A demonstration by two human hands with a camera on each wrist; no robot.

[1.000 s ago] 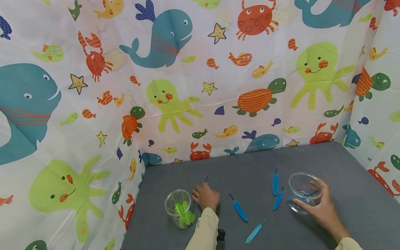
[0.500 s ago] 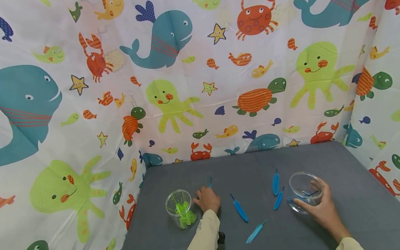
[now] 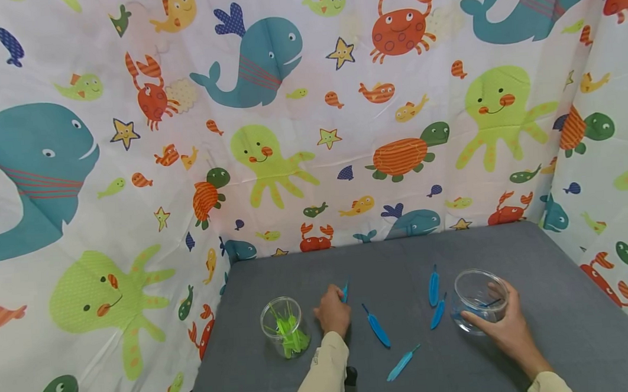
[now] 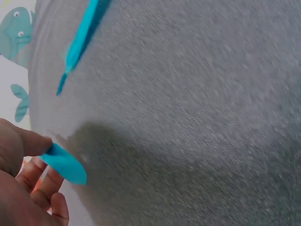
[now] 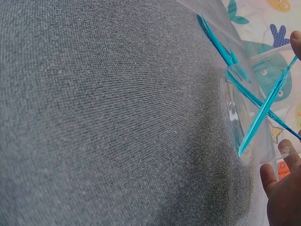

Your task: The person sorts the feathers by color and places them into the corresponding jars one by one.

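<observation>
Between thumb and fingers, my left hand pinches a blue feather, raised over the cloth with its shadow beside it. My right hand grips a clear round jar from its right side, thumb in front. Crossed blue feathers show in that jar in the right wrist view. Several more blue feathers lie on the cloth between the hands, among them one nearest my left hand, a dark-tipped feather, and a lighter feather nearer the front.
Left of my left hand stands another clear jar holding bright green feathers. A dark grey cloth covers the table. Curtains printed with sea animals rise at the back and both sides.
My left hand has moved right, away from the jar of green feathers, carrying the blue feather along. The right hand and its jar have stayed in place.
</observation>
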